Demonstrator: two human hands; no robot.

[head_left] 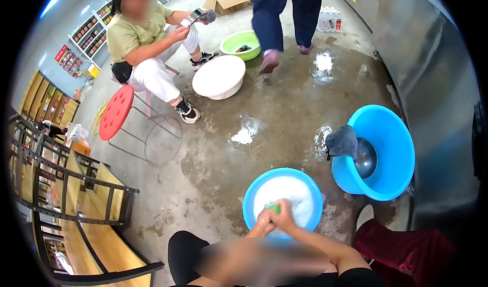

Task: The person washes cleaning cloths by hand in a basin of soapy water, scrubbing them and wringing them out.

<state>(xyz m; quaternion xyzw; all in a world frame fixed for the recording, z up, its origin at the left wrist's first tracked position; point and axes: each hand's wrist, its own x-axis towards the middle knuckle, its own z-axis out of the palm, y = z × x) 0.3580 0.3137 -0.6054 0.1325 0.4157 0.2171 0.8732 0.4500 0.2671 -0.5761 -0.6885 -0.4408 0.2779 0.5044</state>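
Both my hands are together over a blue basin (247, 205) of white, sudsy water near the bottom centre. Something green (275, 208), perhaps a cloth or sponge, shows between them. My left hand (265, 223) is closed around its lower left side. My right hand (285, 215) grips it from the right, fingers curled. The object's full shape is hidden by my fingers. To the right stands a large blue tub (391, 155) with a grey cloth (342, 142) over its rim and a dark round bowl (366, 159) inside.
A seated person (147, 48) holds a phone beside a white basin (218, 76) and green basin (241, 42). Another person's legs (284, 12) stand beyond. A red stool (117, 112) and shelving (101, 200) are left. A maroon-clad leg (401, 246) is at right. The floor is wet.
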